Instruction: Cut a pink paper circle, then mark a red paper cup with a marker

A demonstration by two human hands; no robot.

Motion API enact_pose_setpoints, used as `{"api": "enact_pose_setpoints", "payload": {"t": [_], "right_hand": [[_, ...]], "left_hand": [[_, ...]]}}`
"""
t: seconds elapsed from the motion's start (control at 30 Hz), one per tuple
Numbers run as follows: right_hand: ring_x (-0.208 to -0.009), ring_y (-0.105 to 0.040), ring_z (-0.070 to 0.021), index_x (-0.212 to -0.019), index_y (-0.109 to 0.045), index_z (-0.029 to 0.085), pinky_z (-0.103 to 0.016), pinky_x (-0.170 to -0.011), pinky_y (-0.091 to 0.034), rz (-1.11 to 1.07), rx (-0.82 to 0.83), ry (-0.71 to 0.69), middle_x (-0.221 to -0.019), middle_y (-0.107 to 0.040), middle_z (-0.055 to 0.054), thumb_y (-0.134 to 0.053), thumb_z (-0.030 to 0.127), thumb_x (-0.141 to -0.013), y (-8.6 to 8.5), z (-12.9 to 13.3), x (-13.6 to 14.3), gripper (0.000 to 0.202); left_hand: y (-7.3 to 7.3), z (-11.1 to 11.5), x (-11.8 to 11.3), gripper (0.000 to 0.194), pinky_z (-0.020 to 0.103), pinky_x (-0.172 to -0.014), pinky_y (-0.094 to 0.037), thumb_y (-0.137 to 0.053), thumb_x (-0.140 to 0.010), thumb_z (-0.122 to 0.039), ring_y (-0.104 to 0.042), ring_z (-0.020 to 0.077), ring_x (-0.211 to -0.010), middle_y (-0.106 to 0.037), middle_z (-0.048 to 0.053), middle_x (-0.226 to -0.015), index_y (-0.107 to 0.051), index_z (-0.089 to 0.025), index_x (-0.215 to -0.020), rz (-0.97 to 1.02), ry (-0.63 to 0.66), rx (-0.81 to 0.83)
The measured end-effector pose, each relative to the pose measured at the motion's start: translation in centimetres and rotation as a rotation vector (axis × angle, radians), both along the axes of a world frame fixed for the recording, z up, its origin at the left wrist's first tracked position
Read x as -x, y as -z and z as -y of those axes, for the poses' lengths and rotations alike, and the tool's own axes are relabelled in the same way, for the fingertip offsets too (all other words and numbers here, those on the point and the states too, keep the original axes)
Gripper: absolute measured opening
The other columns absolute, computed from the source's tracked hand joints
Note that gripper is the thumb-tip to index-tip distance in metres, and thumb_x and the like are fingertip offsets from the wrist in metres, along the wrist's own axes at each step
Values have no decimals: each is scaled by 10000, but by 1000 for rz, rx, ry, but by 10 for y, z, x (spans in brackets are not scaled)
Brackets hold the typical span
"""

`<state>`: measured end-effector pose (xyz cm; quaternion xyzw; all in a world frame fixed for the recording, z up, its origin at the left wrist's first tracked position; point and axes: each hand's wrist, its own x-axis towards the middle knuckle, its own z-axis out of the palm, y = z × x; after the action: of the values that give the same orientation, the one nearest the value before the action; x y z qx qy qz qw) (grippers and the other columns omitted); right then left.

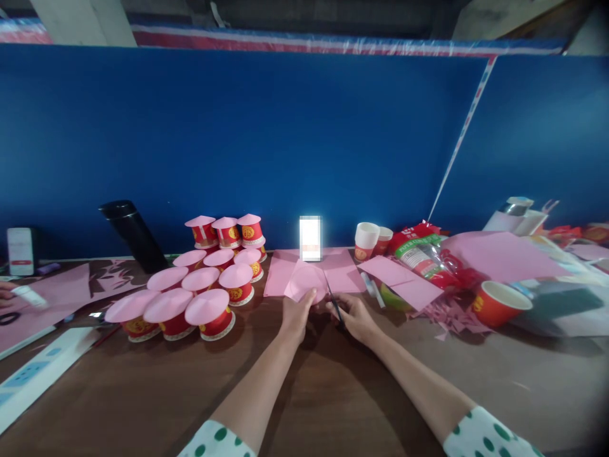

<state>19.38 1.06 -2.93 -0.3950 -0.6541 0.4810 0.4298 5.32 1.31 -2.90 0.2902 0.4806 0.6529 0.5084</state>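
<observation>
My left hand (297, 315) pinches a piece of pink paper (306, 281) with a round outline, thumb on top near its lower edge. In my right hand (356, 319) is a pair of dark scissors (335, 306), its blades pointing up along the right edge of the paper. Behind both hands, flat pink sheets (343, 271) lie on the table. A bright phone screen (311, 239) stands upright just beyond the held paper.
To the left, several red paper cups (212, 320) stand upside down under pink cone tops. A black bottle (133, 236) leans behind them. A white power strip (45, 368) lies front left. Rightward are white-rimmed cups (366, 240), paper scraps (454, 317) and a tipped red cup (499, 304).
</observation>
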Motion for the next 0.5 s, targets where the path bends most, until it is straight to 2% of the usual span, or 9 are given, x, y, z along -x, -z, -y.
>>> {"api": "enact_pose_setpoints", "payload": {"t": [0.5], "right_hand": [[-488, -466, -83, -924, -571, 151, -171, -404, -334, -79, 41, -19, -577, -510, 32, -616, 454, -712, -4, 3, 0, 372]], "left_hand": [[1, 2, 0, 437, 292, -511, -514, -751, -542, -355, -632, 191, -570, -664, 98, -676, -624, -70, -848, 12, 64, -28]]}}
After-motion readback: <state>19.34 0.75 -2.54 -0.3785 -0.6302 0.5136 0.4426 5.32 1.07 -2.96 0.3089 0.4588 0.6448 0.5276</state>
